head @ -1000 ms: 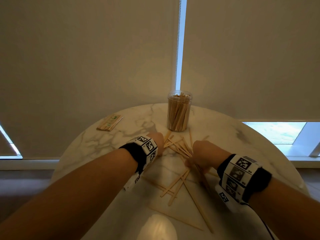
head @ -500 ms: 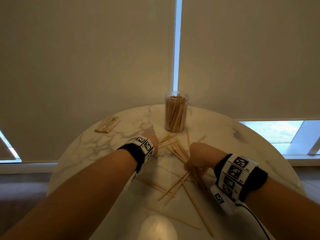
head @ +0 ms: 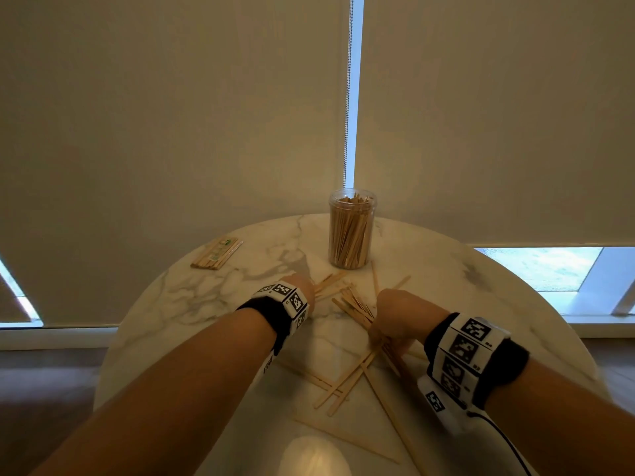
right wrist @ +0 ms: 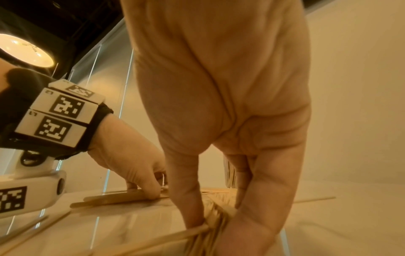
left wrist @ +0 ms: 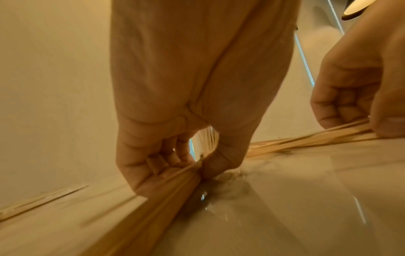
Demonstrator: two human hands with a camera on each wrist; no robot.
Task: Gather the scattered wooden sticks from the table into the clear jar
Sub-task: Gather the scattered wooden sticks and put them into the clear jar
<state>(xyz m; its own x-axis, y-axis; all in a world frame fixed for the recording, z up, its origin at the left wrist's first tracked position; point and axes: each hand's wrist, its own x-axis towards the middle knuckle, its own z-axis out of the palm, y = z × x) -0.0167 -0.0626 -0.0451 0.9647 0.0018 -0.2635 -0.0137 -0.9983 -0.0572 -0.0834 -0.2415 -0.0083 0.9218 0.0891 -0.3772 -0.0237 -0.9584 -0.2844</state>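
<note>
Wooden sticks (head: 347, 383) scattered across table (head: 192, 304), centre of frame; more already upright in clear jar (head: 350, 231), upper centre. Left hand (left wrist: 175, 155) pinching several sticks flat against table. Right hand (right wrist: 219, 199) clamped around fanned bundle. Risk: uneven bundle ends catching jar rim, spilling sticks or tipping jar; thin sticks slipping from loose pinch.

Flat pale wooden sticks (head: 347, 383) lie crisscrossed before an upright, stick-filled clear jar (head: 351, 230)
</note>
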